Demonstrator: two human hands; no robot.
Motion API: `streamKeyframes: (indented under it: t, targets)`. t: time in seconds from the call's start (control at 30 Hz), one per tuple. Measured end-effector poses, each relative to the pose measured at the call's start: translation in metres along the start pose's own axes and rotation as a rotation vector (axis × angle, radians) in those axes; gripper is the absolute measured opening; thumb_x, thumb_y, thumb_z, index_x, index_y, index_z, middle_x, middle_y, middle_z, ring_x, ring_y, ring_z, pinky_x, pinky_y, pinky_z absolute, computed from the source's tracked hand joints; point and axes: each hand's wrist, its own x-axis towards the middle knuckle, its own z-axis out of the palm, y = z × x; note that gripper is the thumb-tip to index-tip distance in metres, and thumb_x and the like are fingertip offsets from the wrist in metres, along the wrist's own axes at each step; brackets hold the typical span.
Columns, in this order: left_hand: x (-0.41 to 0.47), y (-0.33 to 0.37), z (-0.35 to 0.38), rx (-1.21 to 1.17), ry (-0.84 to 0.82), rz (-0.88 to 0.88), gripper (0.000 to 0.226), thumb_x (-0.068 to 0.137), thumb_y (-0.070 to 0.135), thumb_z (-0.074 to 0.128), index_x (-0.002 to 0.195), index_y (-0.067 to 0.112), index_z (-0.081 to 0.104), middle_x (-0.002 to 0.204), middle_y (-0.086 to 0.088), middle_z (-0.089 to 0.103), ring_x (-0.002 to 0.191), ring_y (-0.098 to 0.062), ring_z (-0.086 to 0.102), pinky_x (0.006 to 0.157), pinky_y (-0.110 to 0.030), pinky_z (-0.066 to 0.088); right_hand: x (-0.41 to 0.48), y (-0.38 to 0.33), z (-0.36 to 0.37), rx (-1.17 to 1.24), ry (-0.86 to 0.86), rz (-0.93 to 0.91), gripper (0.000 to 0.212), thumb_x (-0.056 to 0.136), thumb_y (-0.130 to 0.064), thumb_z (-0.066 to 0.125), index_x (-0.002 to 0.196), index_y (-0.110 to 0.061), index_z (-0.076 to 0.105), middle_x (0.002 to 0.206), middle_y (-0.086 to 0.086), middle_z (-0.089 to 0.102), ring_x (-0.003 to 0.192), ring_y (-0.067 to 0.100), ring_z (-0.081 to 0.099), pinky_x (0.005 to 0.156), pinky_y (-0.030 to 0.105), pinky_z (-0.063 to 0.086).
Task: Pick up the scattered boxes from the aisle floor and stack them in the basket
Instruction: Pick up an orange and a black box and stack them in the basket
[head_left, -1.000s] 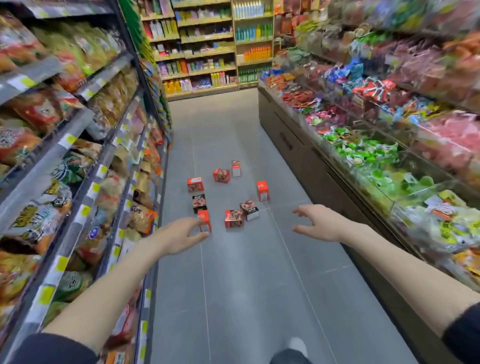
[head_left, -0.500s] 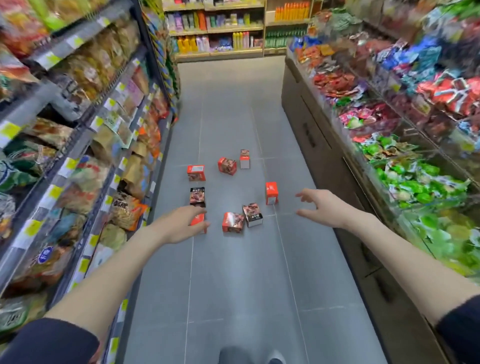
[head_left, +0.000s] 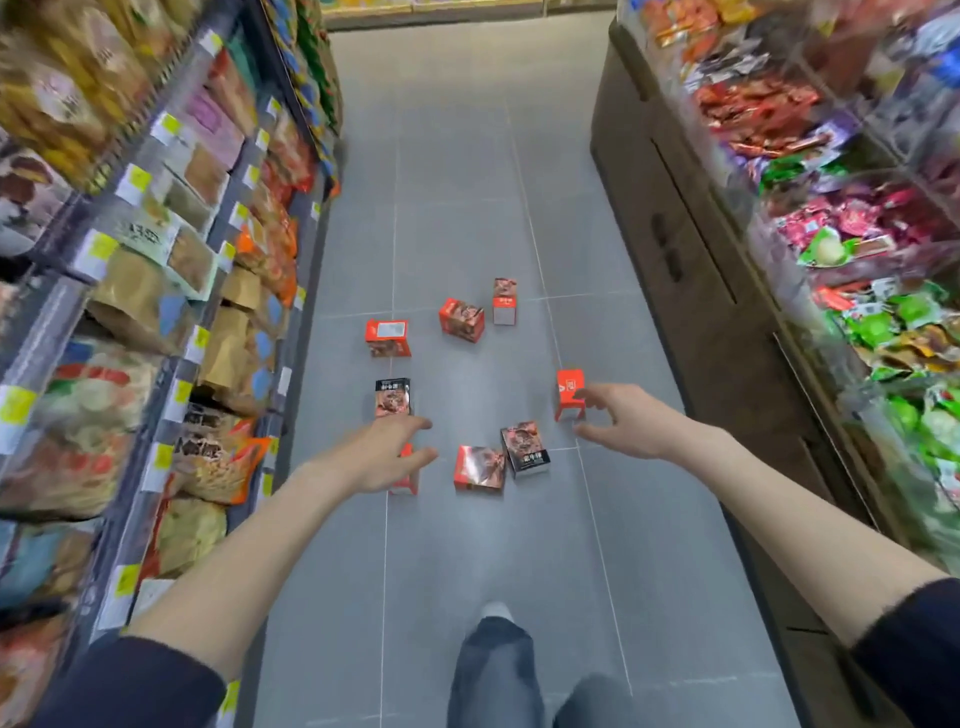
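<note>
Several small red and black boxes lie scattered on the grey aisle floor (head_left: 467, 182). A black box (head_left: 392, 397) lies at the left, a red one (head_left: 387, 338) beyond it, and two more (head_left: 462, 319) (head_left: 504, 301) stand farthest away. Near me lie a red box (head_left: 479, 467) and a black box (head_left: 524, 449) side by side. An upright red box (head_left: 569, 391) stands at the right. My left hand (head_left: 384, 457) reaches forward, fingers relaxed, partly covering another red box (head_left: 408, 480). My right hand (head_left: 623, 421) is stretched out with spread fingers in front of the upright red box. No basket is in view.
Shelves of snack bags (head_left: 156, 291) line the left side of the aisle. A dark cabinet (head_left: 675, 249) topped with bins of wrapped sweets (head_left: 883, 312) runs along the right. My leg and shoe (head_left: 493, 649) show at the bottom centre.
I have walked closer and the view has tilted down, so the boxes appear larger and nearer. Both hands stay outstretched and hold nothing; the right one now overlaps the upright red box.
</note>
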Motion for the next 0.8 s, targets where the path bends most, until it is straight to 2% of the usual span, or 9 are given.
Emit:
streamKeyframes:
  t: [0.17,0.3,0.37,0.43,0.57,0.8]
  targets:
    - [0.092,-0.037,0.01,-0.008,-0.055,-0.011,0.052,0.094,0.043,0.044,0.136,0.012,0.04,0.142,-0.006,0.044,0.129,-0.021,0.042,0.105,-0.032,0.034,0.089,0.026,0.01,0.004,-0.057,0.036,0.045,0.087,-0.036,0.055,0.127,-0.016,0.05,0.123,0.007,0.059,0.111,0.024,0.055,0.093,0.035,0.043]
    - [0.17,-0.068,0.05,-0.026,-0.112,-0.048,0.051,0.094,0.042,0.043,0.137,0.014,0.039,0.143,-0.005,0.043,0.13,-0.022,0.04,0.104,-0.033,0.035,0.169,0.067,0.046,0.026,-0.095,0.046,0.045,0.086,-0.032,0.058,0.127,-0.014,0.049,0.124,0.01,0.058,0.113,0.024,0.054,0.094,0.034,0.043]
    - [0.214,-0.084,0.084,-0.048,-0.131,-0.061,0.053,0.092,0.047,0.041,0.136,0.016,0.039,0.136,-0.005,0.05,0.129,-0.023,0.042,0.102,-0.035,0.037,0.211,0.096,0.074,0.041,-0.106,0.051,0.046,0.086,-0.032,0.059,0.127,-0.015,0.049,0.123,0.009,0.058,0.112,0.024,0.054,0.092,0.034,0.042]
    - [0.26,-0.097,0.125,-0.058,-0.155,-0.057,0.053,0.093,0.047,0.04,0.136,0.015,0.038,0.127,-0.006,0.057,0.127,-0.021,0.043,0.099,-0.03,0.034,0.253,0.13,0.108,0.049,-0.116,0.055,0.047,0.085,-0.031,0.06,0.128,-0.013,0.049,0.123,0.009,0.058,0.112,0.026,0.055,0.093,0.034,0.043]
    - [0.357,-0.121,0.211,-0.047,-0.171,-0.013,0.053,0.095,0.041,0.041,0.14,0.015,0.034,0.145,-0.005,0.04,0.132,-0.019,0.038,0.103,-0.028,0.028,0.336,0.206,0.191,0.031,-0.138,0.045,0.051,0.084,-0.029,0.063,0.127,-0.007,0.048,0.123,0.014,0.057,0.116,0.028,0.053,0.098,0.037,0.041]
    - [0.52,-0.165,0.356,-0.074,-0.159,0.019,0.062,0.092,0.047,0.045,0.143,0.016,0.028,0.149,-0.004,0.034,0.134,-0.019,0.034,0.105,-0.03,0.03,0.457,0.322,0.323,-0.067,-0.172,0.019,0.056,0.086,-0.034,0.06,0.133,-0.011,0.043,0.133,0.009,0.053,0.123,0.021,0.049,0.1,0.033,0.039]
